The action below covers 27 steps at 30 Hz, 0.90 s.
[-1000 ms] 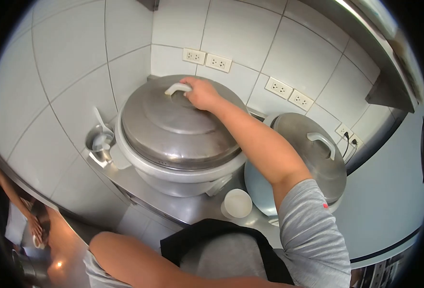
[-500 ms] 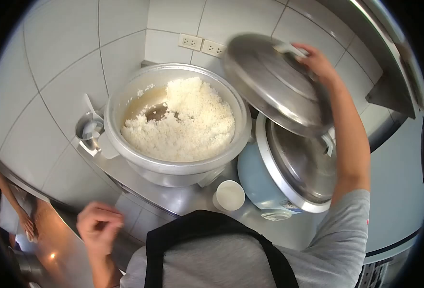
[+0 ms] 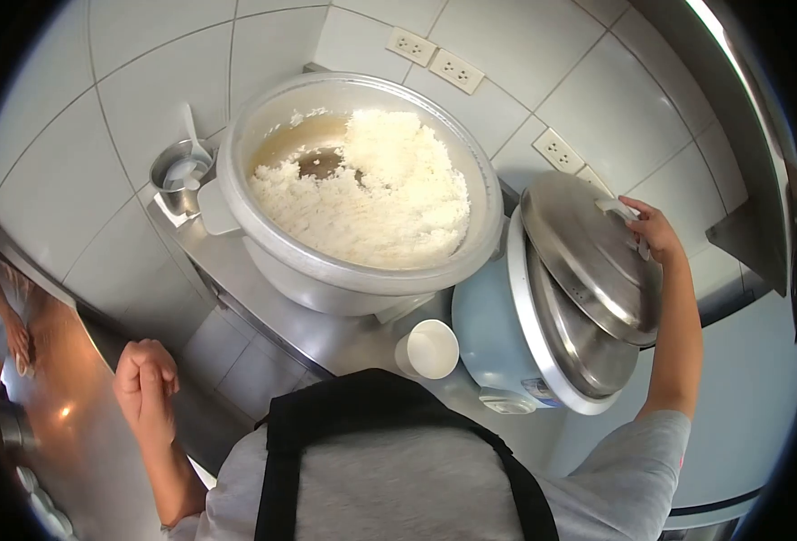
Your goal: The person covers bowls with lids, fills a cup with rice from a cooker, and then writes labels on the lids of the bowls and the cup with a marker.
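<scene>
My right hand grips the white handle of a round metal lid. That lid lies tilted over the covered blue rice cooker, overlapping the cooker's own lid. My left hand is raised at the lower left, its fingers curled closed, with nothing visible in it. Left of the blue cooker stands a big uncovered pot, its cooked white rice heaped toward the right and part of its bottom bare. A white cup stands in front, between pot and cooker.
A metal container holding white utensils hangs at the pot's left. Wall sockets are behind. A metal bracket juts out at the right. At the far left, another person's hand is over a metal counter.
My right hand has lowered the metal lid onto the blue cooker's lid. My left hand has moved left and slightly up. The view has shifted, showing more wall sockets.
</scene>
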Tool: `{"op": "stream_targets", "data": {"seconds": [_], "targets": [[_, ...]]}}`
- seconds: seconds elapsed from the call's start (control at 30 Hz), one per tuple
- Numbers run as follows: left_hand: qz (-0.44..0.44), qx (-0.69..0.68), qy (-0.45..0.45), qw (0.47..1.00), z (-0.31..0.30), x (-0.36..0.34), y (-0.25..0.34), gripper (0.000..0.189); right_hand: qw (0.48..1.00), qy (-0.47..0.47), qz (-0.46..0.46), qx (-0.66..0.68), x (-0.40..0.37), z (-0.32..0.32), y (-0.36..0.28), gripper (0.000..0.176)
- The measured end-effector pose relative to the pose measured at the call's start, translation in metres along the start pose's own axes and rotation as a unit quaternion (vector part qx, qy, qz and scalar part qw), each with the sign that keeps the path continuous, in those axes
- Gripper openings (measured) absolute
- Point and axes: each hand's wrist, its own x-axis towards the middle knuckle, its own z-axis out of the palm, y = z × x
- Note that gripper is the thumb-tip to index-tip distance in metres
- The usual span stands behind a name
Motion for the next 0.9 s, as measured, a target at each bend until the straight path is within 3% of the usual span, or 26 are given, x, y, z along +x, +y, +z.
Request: {"op": "stream_targets", "data": {"seconds": [0.33, 0.63, 0.9], "targets": [[0.003, -0.04, -0.021, 0.999, 0.024, 0.008, -0.001, 0.03, 0.997, -0.052, 0.043, 0.043, 0.05, 0.035, 0.032, 0.052], [-0.019, -0.108, 0.032, 0.993, 0.034, 0.01, -0.029, 0.038, 0.988, -0.08, -0.004, -0.135, 0.064, 0.037, 0.019, 0.058], [-0.05, -0.181, 0.033, 0.982, 0.038, 0.012, -0.027, 0.035, 0.989, -0.061, 0.022, -0.132, 0.05, 0.043, 0.019, 0.063]]}}
